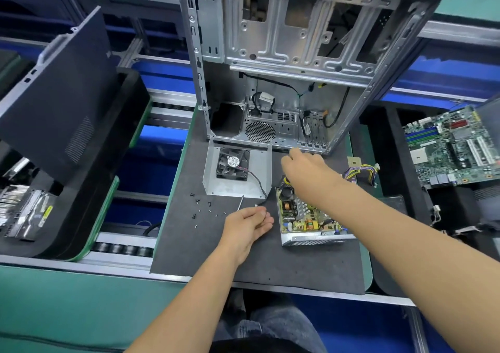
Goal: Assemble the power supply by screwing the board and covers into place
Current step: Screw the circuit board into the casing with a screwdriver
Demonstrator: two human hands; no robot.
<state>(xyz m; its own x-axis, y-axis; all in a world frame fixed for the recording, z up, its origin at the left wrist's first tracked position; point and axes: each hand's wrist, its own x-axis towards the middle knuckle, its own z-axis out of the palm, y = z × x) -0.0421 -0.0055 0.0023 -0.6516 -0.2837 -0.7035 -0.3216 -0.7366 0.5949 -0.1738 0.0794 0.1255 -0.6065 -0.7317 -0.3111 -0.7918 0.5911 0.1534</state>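
The power supply's open metal case (316, 241) lies on the dark mat with its circuit board (300, 214) inside. My right hand (305, 171) hovers over the board's far corner, fingers curled down. A small black and yellow part shows under the thumb, and I cannot tell whether the hand holds it. My left hand (249, 222) rests on the mat left of the case, fingers relaxed, with a tiny screw at its fingertips. A thin metal shaft (240, 202) lies just beyond that hand. The bent cover with a fan (232, 164) stands behind. Several loose screws (205, 206) lie to its left.
An empty computer chassis (284, 55) stands at the mat's far edge. The supply's cable bundle (362, 172) trails to the right. A motherboard (454, 147) sits in a tray on the right. A black side panel (54, 90) and a hard drive (27, 214) are on the left.
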